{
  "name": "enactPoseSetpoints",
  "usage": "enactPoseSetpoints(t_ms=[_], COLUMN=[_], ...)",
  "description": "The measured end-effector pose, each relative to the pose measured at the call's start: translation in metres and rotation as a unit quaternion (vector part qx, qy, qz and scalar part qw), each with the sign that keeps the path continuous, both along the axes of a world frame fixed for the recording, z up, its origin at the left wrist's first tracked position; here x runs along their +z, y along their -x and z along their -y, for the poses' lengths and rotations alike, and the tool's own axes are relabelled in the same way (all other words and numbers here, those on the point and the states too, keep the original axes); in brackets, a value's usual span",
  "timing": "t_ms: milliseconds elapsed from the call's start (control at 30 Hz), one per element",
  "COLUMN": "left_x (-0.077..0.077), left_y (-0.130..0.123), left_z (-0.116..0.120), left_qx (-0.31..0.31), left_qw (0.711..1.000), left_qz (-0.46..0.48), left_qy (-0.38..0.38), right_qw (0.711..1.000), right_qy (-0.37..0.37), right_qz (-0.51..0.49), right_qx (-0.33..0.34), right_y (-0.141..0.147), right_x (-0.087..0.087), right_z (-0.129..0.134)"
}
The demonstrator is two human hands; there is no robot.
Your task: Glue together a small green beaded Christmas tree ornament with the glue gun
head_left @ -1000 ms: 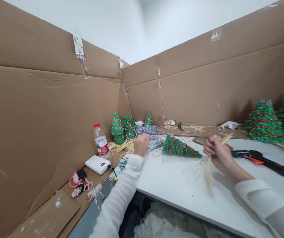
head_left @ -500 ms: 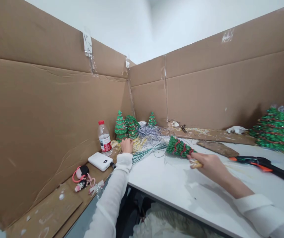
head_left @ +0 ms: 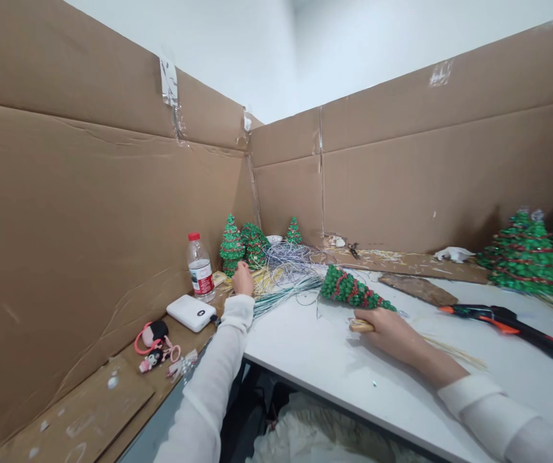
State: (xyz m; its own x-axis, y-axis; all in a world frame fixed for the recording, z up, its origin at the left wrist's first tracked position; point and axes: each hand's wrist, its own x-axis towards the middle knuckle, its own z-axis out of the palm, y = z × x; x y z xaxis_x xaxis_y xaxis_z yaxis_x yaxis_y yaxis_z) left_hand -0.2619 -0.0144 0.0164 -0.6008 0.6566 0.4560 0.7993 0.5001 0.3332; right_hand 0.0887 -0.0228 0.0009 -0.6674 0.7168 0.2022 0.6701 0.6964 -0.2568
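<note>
My right hand (head_left: 389,334) rests low on the white table, gripping a bound bundle of pale straw (head_left: 361,326). The bundle's stub pokes out left of my fist, and loose strands trail off to the right. Just beyond my fingers, a cone-shaped green beaded tree with red garland (head_left: 351,289) lies on its side. My left hand (head_left: 244,280) is at the far table edge, beside a standing beaded tree (head_left: 231,245) and a heap of yellow straw (head_left: 267,281). Its fingers are curled, and whether they hold anything is hidden.
A tangle of silver-blue wire (head_left: 289,260) and green wire strands (head_left: 281,299) lie beyond my left hand. A black-and-orange glue gun (head_left: 503,325) sits right, below large beaded trees (head_left: 522,257). A water bottle (head_left: 201,269) and white power bank (head_left: 191,313) stand left. Cardboard walls (head_left: 377,193) surround the table.
My right hand has swung down and left, turning the straw bundle from hanging to lying crosswise. My left hand has moved left, toward the standing beaded tree.
</note>
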Motion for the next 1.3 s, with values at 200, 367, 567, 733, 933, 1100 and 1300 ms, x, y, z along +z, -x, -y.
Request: enactPoseSetpoints(t_ms=[200, 367, 567, 733, 933, 1100, 1300], left_x=[-0.004, -0.008, -0.008, -0.005, -0.004, -0.009, -0.011], left_y=[-0.007, -0.01, -0.013, -0.012, -0.011, -0.014, -0.01], left_z=[0.0, -0.003, -0.01, -0.013, -0.012, -0.013, -0.015], left_qx=[-0.042, -0.061, -0.071, -0.059, -0.056, -0.059, -0.078], left_qw=[0.999, 0.997, 0.995, 0.997, 0.997, 0.996, 0.997], left_qz=[-0.009, -0.03, -0.061, -0.044, 0.003, -0.047, -0.027], left_qy=[0.027, 0.026, 0.024, -0.031, -0.055, 0.042, 0.01], right_qw=[0.999, 0.999, 0.999, 0.999, 0.999, 0.999, 0.999], right_qy=[-0.003, -0.006, -0.006, -0.005, -0.009, -0.007, -0.008], right_qz=[0.006, 0.004, 0.005, 0.001, 0.011, 0.015, 0.014], right_qx=[0.036, 0.037, 0.043, 0.043, 0.043, 0.042, 0.041], right_y=[0.003, 0.003, 0.003, 0.002, 0.002, 0.002, 0.001], right_x=[-0.007, -0.009, -0.009, -0.009, -0.007, -0.006, -0.006], right_z=[-0.001, -0.003, -0.003, -0.002, -0.001, 0.0, -0.001])
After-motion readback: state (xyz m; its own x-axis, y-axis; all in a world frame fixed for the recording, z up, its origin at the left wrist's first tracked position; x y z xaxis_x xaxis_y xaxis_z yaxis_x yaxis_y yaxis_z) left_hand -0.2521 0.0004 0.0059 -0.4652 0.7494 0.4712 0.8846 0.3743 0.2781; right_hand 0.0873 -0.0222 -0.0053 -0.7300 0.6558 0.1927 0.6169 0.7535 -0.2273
